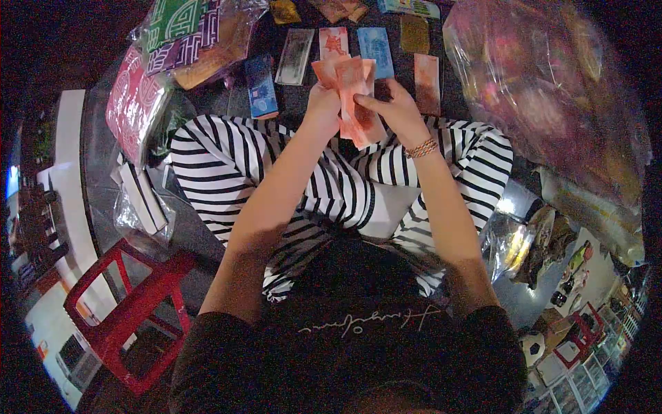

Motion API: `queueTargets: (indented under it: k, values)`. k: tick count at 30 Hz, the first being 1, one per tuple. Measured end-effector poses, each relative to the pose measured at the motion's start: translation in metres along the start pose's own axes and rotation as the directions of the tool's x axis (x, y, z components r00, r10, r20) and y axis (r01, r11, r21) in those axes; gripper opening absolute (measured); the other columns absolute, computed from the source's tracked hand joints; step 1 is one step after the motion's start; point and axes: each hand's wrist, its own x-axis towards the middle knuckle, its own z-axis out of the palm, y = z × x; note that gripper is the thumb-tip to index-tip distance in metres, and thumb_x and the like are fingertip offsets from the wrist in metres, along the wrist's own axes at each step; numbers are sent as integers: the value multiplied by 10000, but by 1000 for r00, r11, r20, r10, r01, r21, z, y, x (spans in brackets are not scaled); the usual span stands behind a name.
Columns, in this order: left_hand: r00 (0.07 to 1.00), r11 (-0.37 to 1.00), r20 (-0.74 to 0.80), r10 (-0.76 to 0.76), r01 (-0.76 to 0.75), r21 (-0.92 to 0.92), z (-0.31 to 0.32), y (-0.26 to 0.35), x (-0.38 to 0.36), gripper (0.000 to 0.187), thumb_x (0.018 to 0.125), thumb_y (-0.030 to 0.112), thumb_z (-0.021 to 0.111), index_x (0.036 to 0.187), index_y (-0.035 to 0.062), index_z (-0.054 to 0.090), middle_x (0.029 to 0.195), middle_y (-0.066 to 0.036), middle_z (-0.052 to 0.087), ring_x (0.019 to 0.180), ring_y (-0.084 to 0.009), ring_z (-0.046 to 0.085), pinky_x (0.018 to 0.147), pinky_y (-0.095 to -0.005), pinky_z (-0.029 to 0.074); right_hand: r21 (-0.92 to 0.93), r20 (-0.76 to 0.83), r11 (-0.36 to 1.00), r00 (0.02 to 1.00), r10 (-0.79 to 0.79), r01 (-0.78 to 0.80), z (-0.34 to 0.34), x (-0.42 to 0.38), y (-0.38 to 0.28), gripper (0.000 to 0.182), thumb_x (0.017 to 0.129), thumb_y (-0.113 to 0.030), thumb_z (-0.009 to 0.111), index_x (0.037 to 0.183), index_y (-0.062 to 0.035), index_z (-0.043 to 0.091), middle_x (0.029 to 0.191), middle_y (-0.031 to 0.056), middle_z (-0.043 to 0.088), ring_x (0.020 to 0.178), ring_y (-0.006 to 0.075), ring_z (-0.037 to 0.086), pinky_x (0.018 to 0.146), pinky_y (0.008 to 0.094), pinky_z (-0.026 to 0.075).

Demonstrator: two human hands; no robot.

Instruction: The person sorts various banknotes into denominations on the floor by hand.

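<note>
Several orange-red paper banknotes (358, 123) are fanned out between my two hands, above my crossed legs. My left hand (324, 109) is closed round the left side of these notes, its fingers partly hidden behind them. My right hand (394, 109) pinches their right side, with the thumb lying across the front. Beyond my hands lie stacks of notes: a dark blue stack (261, 87), a grey-white stack (295, 56), a red-and-white stack (334, 43), a light blue stack (375, 52) and an orange-red stack (427, 84).
A gold-coloured bundle (414, 34) lies at the back. Plastic-wrapped patterned packs (181, 31) are heaped on the left, and a large clear plastic bag (541, 90) bulges on the right. A red plastic stool (131, 310) stands at lower left.
</note>
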Motion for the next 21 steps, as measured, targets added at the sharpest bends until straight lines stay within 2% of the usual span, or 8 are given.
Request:
queueTargets:
  k: [3, 5, 6, 8, 11, 15, 19, 21]
  values:
    - [999, 999, -48, -20, 23, 45, -3, -1, 1, 257, 788, 29, 522, 1045, 32, 507, 946, -70, 579, 809, -202, 595, 699, -330, 503, 18, 54, 999, 998, 39, -40, 1, 3, 4, 532, 642, -327, 715, 967, 60, 547, 965, 179, 595, 871, 241, 580, 777, 322, 441]
    - [998, 999, -52, -39, 40, 15, -3, 1, 0, 275, 778, -4, 504, 1051, 18, 500, 969, -75, 573, 837, -196, 591, 723, -326, 497, 11, 92, 995, 991, 99, -101, 0, 1, 0, 263, 754, -185, 656, 898, 12, 557, 839, 34, 579, 784, 95, 523, 711, 218, 413]
    - [997, 998, -56, -59, 58, -15, -2, 1, 0, 293, 767, -36, 486, 1057, 4, 494, 991, -79, 567, 865, -190, 586, 746, -321, 490, 11, 92, 995, 991, 99, -100, 0, 1, 0, 263, 754, -185, 656, 898, 12, 557, 839, 34, 579, 784, 95, 523, 711, 218, 413]
    - [998, 999, -57, -35, 32, -39, 1, 2, 0, 294, 765, -40, 478, 1056, 2, 495, 985, -80, 570, 863, -191, 587, 748, -324, 489, 150, 117, 969, 977, 178, -195, -1, 1, -2, 211, 779, -158, 626, 900, 0, 559, 837, 31, 577, 778, 81, 520, 694, 207, 410]
    - [999, 998, -37, -4, 1, -60, 5, 6, -2, 293, 765, -44, 462, 1052, -3, 499, 974, -84, 574, 863, -195, 588, 752, -329, 487, 241, 107, 955, 983, 152, -174, -2, -1, -6, 190, 795, -144, 605, 919, -6, 562, 846, 29, 581, 770, 74, 521, 685, 204, 410]
    - [998, 998, 22, -61, 61, 6, -6, 4, 1, 315, 802, 5, 470, 1117, 14, 466, 1039, -111, 564, 922, -241, 581, 803, -368, 482, 255, 46, 958, 991, 125, -132, 0, 1, -3, 198, 803, -155, 599, 932, -10, 561, 847, 25, 580, 767, 72, 524, 682, 202, 411]
    - [997, 997, 42, -71, 69, 37, -5, 3, 2, 330, 792, -20, 459, 1120, 18, 463, 1051, -117, 559, 929, -249, 578, 805, -368, 483, 307, 36, 942, 990, 134, -139, -3, 2, -2, 221, 813, -176, 594, 947, -5, 557, 848, 28, 580, 770, 72, 524, 685, 200, 411]
    - [997, 998, -65, -44, 47, 43, 3, 7, -4, 336, 778, -47, 460, 1110, 10, 464, 1044, -118, 561, 923, -255, 580, 808, -372, 484, 330, 23, 936, 992, 125, -125, -3, 3, -1, 229, 814, -181, 593, 952, -4, 555, 848, 29, 580, 770, 72, 525, 684, 200, 411]
